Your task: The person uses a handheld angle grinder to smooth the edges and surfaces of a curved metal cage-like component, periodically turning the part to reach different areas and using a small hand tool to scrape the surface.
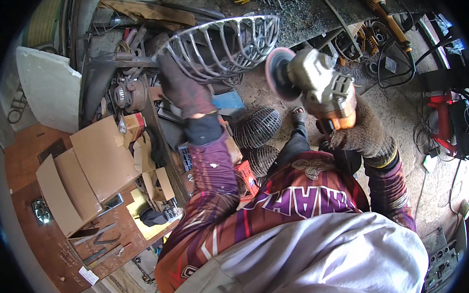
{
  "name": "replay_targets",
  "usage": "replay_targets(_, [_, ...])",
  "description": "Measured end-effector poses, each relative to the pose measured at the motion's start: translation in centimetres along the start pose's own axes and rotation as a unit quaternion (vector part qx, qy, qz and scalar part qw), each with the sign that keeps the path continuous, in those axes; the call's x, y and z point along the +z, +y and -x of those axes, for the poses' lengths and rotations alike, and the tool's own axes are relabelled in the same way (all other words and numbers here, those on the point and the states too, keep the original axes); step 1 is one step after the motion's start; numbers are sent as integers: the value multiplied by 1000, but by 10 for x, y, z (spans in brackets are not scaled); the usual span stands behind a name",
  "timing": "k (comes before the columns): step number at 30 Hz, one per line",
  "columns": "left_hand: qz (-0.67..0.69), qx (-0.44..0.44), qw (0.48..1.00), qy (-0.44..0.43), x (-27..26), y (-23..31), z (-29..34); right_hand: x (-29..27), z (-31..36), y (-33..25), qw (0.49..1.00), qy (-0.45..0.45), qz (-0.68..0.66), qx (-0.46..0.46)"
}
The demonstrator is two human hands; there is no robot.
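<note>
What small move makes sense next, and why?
Probably ease the disc toward the basket: the right hand holds the grinder with its disc near the basket's right end, while the left hand is at its left end.

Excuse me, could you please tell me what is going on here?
A person has a gloved right hand around an angle grinder, its disc beside the right end of a ribbed metal basket. The gloved left hand is at the basket's left end; its grip is hidden. Whether the disc is spinning or touching the basket, I cannot tell.
</note>
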State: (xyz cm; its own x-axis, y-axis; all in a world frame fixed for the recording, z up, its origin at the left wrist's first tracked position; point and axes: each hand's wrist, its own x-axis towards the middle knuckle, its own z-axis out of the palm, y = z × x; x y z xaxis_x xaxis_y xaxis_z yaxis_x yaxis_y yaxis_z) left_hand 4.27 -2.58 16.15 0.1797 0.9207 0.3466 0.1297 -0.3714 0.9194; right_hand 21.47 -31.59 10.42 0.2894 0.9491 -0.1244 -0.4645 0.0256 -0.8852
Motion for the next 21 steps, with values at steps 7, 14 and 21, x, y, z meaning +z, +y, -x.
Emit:
replay_targets(7, [7, -116, 991, -64, -53, -9, 5, -13, 20, 17, 984, 80, 156, -14])
replay_targets(14, [-402, 107, 901, -125, -83, -12, 29, -19, 23, 30, 992, 67, 102, 31])
replay_targets(21, [60, -179, 982, -21, -64, -43, 46, -15, 21, 17, 985, 73, 140, 67])
